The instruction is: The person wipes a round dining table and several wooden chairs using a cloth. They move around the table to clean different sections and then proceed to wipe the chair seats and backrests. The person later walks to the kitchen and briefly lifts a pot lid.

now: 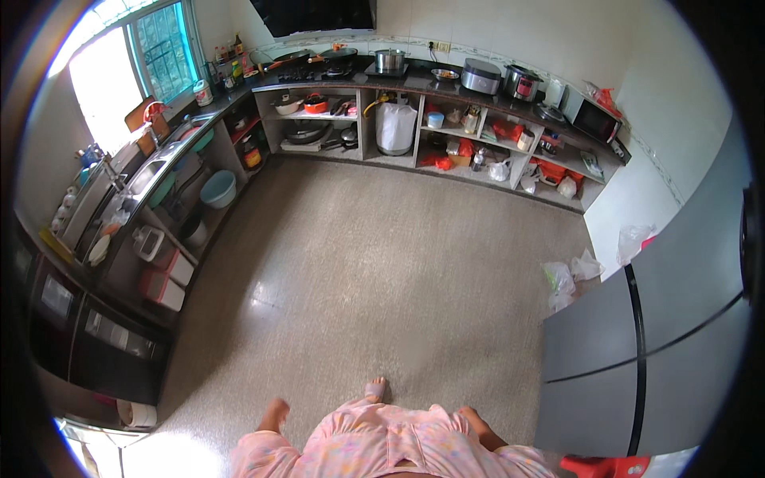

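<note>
My left hand (276, 413) hangs at my side above the kitchen floor, blurred, with no object visible in it. On the other side, my right hand (469, 413) is partly covered by the pink patterned clothing (394, 439) I wear. I cannot make out the fingers of either hand well. One foot in a slipper (375, 389) shows between them on the speckled floor (358, 269). Neither hand touches a counter. The grey refrigerator (591, 370) stands to the right of my right hand.
A dark counter (412, 83) runs along the far wall, with a steel pot (389, 60), a rice cooker (481, 76) and a microwave (591, 119). A sink (146, 177) is at left. Plastic bags (562, 281) lie beside the refrigerator; a red plastic object (603, 466) is at lower right.
</note>
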